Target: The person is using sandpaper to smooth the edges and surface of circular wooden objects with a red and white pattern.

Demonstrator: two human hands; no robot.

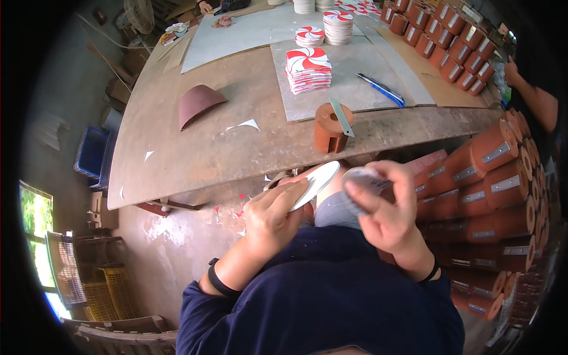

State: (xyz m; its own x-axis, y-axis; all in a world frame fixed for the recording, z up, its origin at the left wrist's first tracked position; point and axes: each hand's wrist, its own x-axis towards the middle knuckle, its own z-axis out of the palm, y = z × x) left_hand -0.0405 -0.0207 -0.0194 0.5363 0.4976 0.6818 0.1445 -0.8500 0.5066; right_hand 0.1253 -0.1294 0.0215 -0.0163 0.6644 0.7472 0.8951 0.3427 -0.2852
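Over my lap, my left hand (272, 213) grips a thin white round disc (318, 184), tilted with its edge toward the upper right. Close beside it, my right hand (390, 204) pinches a grey rounded piece (358, 184) between thumb and fingers. Motion blurs this piece, so its kind is unclear; a small gap separates it from the disc. At the table edge just ahead stands a reddish-brown slotted cylinder (329, 131) with a flat metal strip (341, 116) across its top.
On the table (160, 165) are a stack of red-and-white swirl squares (309, 71), round stacks (338, 28), a blue utility knife (381, 90), a maroon curved piece (200, 105) and white scraps. Brown cylinders (491, 154) pile up at right. Another person's arm (535, 97) shows far right.
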